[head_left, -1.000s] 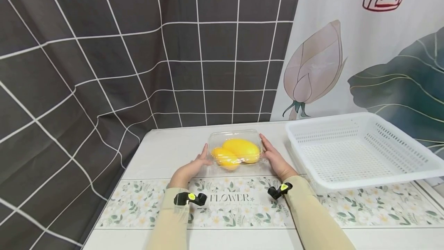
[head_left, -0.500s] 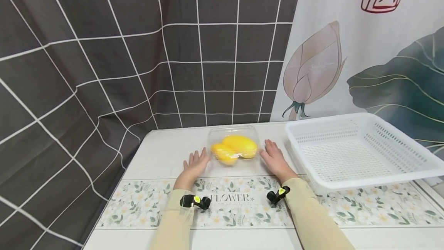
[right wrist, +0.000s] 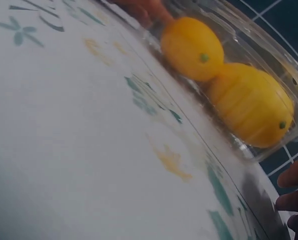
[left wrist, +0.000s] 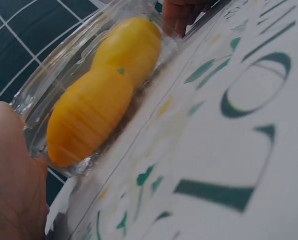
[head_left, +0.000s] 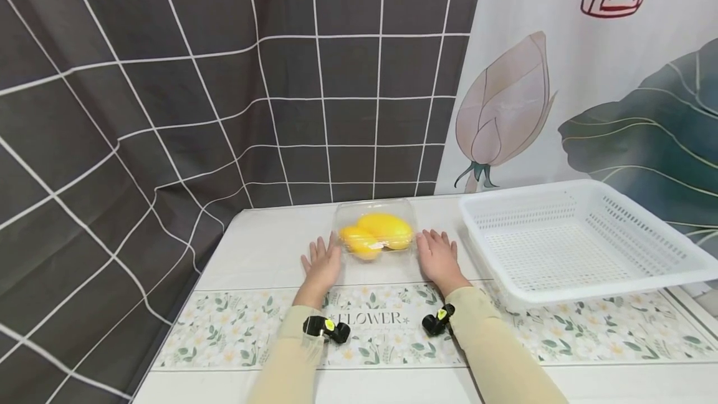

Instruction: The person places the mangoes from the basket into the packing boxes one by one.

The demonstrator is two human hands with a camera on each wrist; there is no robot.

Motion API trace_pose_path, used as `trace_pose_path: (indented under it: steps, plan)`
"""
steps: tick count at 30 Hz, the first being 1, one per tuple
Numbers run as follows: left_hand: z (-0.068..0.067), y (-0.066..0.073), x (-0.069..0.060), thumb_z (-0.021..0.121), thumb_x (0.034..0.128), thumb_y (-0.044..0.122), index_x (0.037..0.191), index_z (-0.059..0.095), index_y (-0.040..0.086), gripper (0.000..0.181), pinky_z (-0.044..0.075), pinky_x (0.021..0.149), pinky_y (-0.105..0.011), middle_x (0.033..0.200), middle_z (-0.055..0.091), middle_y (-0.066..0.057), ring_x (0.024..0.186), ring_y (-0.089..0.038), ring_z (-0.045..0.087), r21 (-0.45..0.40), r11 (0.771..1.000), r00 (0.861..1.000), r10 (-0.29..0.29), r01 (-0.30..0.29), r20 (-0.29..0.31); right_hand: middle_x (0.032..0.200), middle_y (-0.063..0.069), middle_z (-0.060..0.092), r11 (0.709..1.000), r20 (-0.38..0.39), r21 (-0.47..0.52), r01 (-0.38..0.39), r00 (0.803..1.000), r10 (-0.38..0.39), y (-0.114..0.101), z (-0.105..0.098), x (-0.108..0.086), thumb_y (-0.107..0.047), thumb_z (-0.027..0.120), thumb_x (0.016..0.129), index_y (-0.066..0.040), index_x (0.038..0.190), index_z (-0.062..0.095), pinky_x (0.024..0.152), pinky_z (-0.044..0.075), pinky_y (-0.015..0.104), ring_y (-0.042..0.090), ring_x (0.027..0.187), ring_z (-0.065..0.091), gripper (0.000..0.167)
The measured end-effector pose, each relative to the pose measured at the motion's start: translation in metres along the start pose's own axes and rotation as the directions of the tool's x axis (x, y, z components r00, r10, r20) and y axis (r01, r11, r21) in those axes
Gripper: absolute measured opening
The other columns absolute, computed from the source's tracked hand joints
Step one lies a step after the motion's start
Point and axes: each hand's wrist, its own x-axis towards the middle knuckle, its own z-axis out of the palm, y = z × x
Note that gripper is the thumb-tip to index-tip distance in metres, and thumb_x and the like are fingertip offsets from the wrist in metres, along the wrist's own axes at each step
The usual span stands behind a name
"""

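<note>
A clear plastic box stands toward the back of the table. Inside lie two yellow fruits that look like mangoes, a larger one and a smaller one. My left hand is at the box's front left corner, fingers extended and spread. At the front right corner is my right hand, its fingers also extended. In the left wrist view the left hand appears against the box's end. Whether the right hand touches the plastic, I cannot tell. Neither hand grips anything.
To the right stands a white perforated plastic basket. A dark gridded curtain hangs behind and along the left. The white table covering has a floral strip across it, in front of the box.
The plastic box with its fruits has slid slightly toward the back. My left hand has turned and spread its fingers; my right hand has shifted a little to the left and its fingers have spread.
</note>
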Motion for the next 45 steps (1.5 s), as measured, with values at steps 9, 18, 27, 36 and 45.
trace_pose_path:
  steps: [9,18,27,36,45]
  plan:
    - [0.009,0.0,0.004,0.01,0.1034,0.034,0.163,0.012,0.011,0.064,-0.019,0.118,-0.06,0.168,0.001,-0.022,0.154,-0.039,-0.013,-0.038,0.999,0.999,0.005,-0.007,-0.05,0.159,0.027,0.033,0.999,-0.004,0.026,0.024,1.0,-0.024,-0.006,0.008,0.0,-0.039,0.01,0.109,0.005,0.15,0.042,0.121,0.0,0.065,0.05,0.15,0.014,0.068]
    - [0.013,0.007,0.006,0.009,0.1028,0.029,0.163,0.01,0.008,0.064,-0.017,0.119,-0.06,0.168,0.003,-0.022,0.154,-0.039,-0.011,-0.083,0.997,0.996,-0.008,0.001,-0.094,0.161,0.024,0.03,0.996,0.018,0.09,-0.019,1.0,0.018,-0.011,0.006,0.001,-0.033,0.01,0.108,0.007,0.152,0.036,0.123,-0.004,0.059,0.045,0.153,0.011,0.065]
    - [0.017,0.011,0.01,0.01,0.1029,0.026,0.163,0.013,0.007,0.063,-0.014,0.121,-0.06,0.168,0.006,-0.021,0.155,-0.039,-0.008,-0.1,0.994,0.992,-0.045,0.033,-0.116,0.161,0.024,0.03,0.993,0.008,0.114,-0.033,0.999,0.032,-0.014,0.008,0.002,-0.029,0.005,0.106,0.009,0.152,0.035,0.124,-0.005,0.056,0.044,0.153,0.011,0.067]
    - [0.025,0.006,0.009,0.009,0.1027,0.024,0.162,0.015,0.005,0.063,-0.011,0.121,-0.06,0.167,0.008,-0.024,0.154,-0.041,-0.005,-0.08,0.997,0.99,0.0,-0.012,-0.141,0.16,0.024,0.031,0.989,0.006,0.132,-0.062,0.998,0.062,-0.011,0.011,0.0,-0.03,0.005,0.106,0.009,0.152,0.035,0.125,-0.004,0.053,0.042,0.153,0.012,0.067]
    - [0.028,0.008,0.012,0.01,0.1038,0.027,0.162,0.015,0.004,0.063,-0.007,0.123,-0.058,0.166,0.013,-0.024,0.155,-0.041,-0.001,-0.027,0.999,0.989,0.036,-0.04,-0.147,0.154,0.028,0.041,0.998,-0.069,0.064,-0.021,0.997,0.025,-0.007,0.007,0.004,-0.023,0.008,0.105,0.011,0.142,0.049,0.122,0.004,0.064,0.05,0.148,0.021,0.065]
